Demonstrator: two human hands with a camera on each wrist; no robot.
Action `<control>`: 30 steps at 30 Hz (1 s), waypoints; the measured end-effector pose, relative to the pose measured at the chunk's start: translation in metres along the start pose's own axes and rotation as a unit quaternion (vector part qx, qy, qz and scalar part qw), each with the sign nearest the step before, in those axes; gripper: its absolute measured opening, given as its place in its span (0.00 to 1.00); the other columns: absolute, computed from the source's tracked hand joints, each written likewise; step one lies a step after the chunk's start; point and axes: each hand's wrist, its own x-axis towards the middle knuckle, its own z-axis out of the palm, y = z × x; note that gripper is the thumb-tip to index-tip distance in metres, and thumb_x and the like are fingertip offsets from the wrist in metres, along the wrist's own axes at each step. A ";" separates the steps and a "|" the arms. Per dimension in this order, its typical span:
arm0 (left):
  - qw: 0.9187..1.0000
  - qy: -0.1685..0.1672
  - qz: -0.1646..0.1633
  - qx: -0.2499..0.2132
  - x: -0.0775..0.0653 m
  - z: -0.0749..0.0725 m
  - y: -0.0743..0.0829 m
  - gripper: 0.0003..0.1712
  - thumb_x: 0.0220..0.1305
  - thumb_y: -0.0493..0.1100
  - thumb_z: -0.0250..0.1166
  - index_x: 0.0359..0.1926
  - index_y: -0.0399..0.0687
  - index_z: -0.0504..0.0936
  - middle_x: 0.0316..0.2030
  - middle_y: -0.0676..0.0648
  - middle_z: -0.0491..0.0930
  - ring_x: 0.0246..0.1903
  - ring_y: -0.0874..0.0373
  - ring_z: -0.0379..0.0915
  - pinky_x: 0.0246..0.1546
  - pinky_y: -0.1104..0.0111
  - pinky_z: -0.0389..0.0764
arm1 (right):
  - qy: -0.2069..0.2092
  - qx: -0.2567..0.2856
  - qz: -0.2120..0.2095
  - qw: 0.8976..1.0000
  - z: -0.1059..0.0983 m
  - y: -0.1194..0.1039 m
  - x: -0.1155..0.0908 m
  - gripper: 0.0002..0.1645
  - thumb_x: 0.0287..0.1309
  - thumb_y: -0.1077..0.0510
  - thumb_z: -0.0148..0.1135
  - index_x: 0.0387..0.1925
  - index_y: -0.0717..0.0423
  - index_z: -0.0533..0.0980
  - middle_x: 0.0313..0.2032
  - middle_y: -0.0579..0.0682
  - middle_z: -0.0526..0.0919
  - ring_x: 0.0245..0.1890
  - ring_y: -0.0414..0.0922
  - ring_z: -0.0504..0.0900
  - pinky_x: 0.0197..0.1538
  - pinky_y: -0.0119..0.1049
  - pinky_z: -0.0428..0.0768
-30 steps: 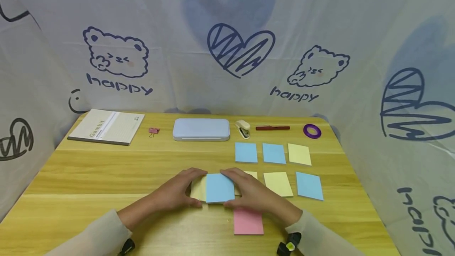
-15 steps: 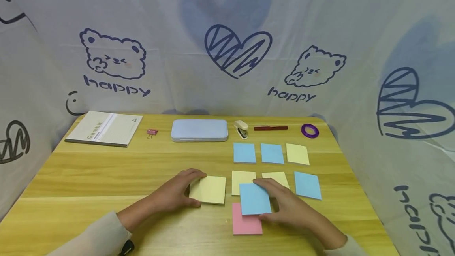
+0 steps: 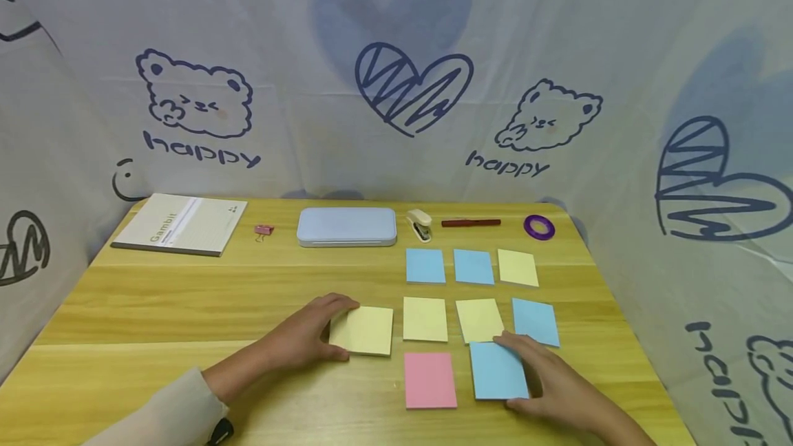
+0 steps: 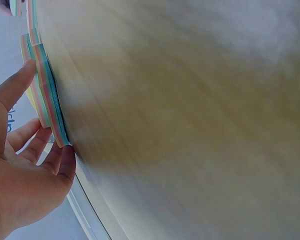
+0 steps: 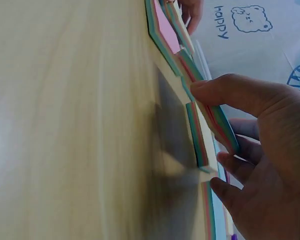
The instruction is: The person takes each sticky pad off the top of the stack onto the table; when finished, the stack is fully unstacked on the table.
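In the head view my left hand (image 3: 310, 332) grips the left side of a yellow-topped pad of sticky notes (image 3: 364, 331) at the table's middle. The left wrist view shows striped, layered edges of sticky notes (image 4: 46, 95) between thumb and fingers, slightly offset. My right hand (image 3: 548, 380) pinches a blue-topped sticky note pad (image 3: 498, 372) by its right side; in the right wrist view this pad (image 5: 225, 129) is tilted and raised off the table. A pink pad (image 3: 429, 380) lies to its left. Behind are two yellow pads (image 3: 425, 320) and a blue pad (image 3: 535, 322).
Farther back lie two blue pads (image 3: 425, 266) and a yellow pad (image 3: 517, 268). Along the rear edge are a notebook (image 3: 180, 224), binder clip (image 3: 264, 230), pale case (image 3: 347, 227), stapler (image 3: 420, 225), dark red pen (image 3: 471, 223) and purple ring (image 3: 540, 227).
My right hand has lifted the blue pad off the yellow one at my left hand and carried it right, across the pink pad. My left hand has stayed in place.
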 end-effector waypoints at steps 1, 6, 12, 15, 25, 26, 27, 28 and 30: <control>1.000 0.000 0.000 0.000 0.000 0.000 0.000 0.47 0.53 0.48 0.81 0.71 0.42 0.71 0.69 0.41 0.71 0.69 0.40 0.66 0.69 0.44 0.70 | -0.001 -0.002 0.004 1.000 0.000 0.001 -0.002 0.51 0.53 0.42 0.79 0.74 0.47 0.66 0.71 0.60 0.70 0.69 0.65 0.69 0.64 0.69 0.72; 1.000 0.002 0.003 0.002 -0.001 0.001 -0.001 0.46 0.53 0.48 0.81 0.71 0.42 0.72 0.69 0.41 0.71 0.69 0.40 0.66 0.69 0.45 0.70 | -0.029 -0.004 0.031 0.999 0.005 0.004 -0.008 0.52 0.53 0.41 0.79 0.76 0.39 0.64 0.74 0.53 0.67 0.72 0.60 0.66 0.67 0.66 0.71; 1.000 0.004 0.006 0.002 -0.001 0.001 -0.002 0.46 0.53 0.48 0.82 0.71 0.42 0.72 0.68 0.41 0.72 0.68 0.39 0.66 0.69 0.44 0.70 | -0.053 0.010 0.051 0.997 0.009 0.005 -0.010 0.53 0.54 0.37 0.76 0.77 0.35 0.62 0.77 0.55 0.61 0.75 0.61 0.61 0.67 0.68 0.69; 1.000 0.005 0.008 0.003 -0.001 0.001 -0.002 0.46 0.53 0.48 0.82 0.71 0.42 0.72 0.68 0.41 0.72 0.68 0.40 0.66 0.68 0.44 0.70 | -0.056 0.015 0.052 0.997 0.009 0.004 -0.010 0.52 0.55 0.38 0.76 0.77 0.36 0.62 0.78 0.55 0.60 0.75 0.62 0.60 0.67 0.68 0.69; 1.000 -0.002 0.011 -0.003 -0.002 0.000 -0.003 0.47 0.54 0.48 0.81 0.72 0.43 0.71 0.69 0.42 0.71 0.69 0.40 0.66 0.69 0.44 0.70 | -0.041 -0.007 0.020 0.999 -0.004 -0.007 -0.005 0.49 0.55 0.39 0.77 0.75 0.41 0.66 0.76 0.57 0.64 0.73 0.63 0.64 0.67 0.68 0.70; 1.000 -0.003 0.011 -0.004 -0.002 -0.001 -0.003 0.47 0.54 0.48 0.81 0.72 0.43 0.71 0.69 0.42 0.71 0.69 0.40 0.66 0.69 0.44 0.70 | -0.034 -0.011 0.010 0.999 -0.006 -0.008 -0.003 0.49 0.55 0.40 0.77 0.75 0.43 0.66 0.75 0.58 0.65 0.73 0.63 0.65 0.66 0.68 0.70; 1.000 -0.003 0.011 -0.005 -0.002 -0.001 -0.003 0.47 0.54 0.47 0.81 0.72 0.43 0.71 0.69 0.42 0.71 0.69 0.40 0.66 0.69 0.44 0.70 | -0.029 -0.015 0.000 0.999 -0.007 -0.010 0.000 0.48 0.56 0.40 0.76 0.75 0.44 0.66 0.75 0.58 0.65 0.73 0.64 0.65 0.66 0.68 0.71; 1.000 -0.003 0.011 -0.007 -0.002 -0.001 -0.003 0.47 0.54 0.47 0.81 0.72 0.43 0.71 0.69 0.42 0.71 0.69 0.40 0.66 0.69 0.44 0.70 | -0.023 -0.017 -0.009 1.000 -0.007 -0.011 0.003 0.48 0.56 0.41 0.77 0.75 0.45 0.66 0.75 0.59 0.65 0.72 0.64 0.65 0.65 0.68 0.71; 1.000 -0.005 0.011 -0.007 -0.002 -0.001 -0.004 0.47 0.55 0.47 0.81 0.72 0.43 0.70 0.69 0.41 0.71 0.69 0.40 0.66 0.69 0.44 0.70 | -0.018 -0.020 -0.019 0.999 -0.008 -0.013 0.009 0.49 0.57 0.42 0.76 0.76 0.45 0.65 0.75 0.59 0.65 0.73 0.65 0.65 0.65 0.68 0.72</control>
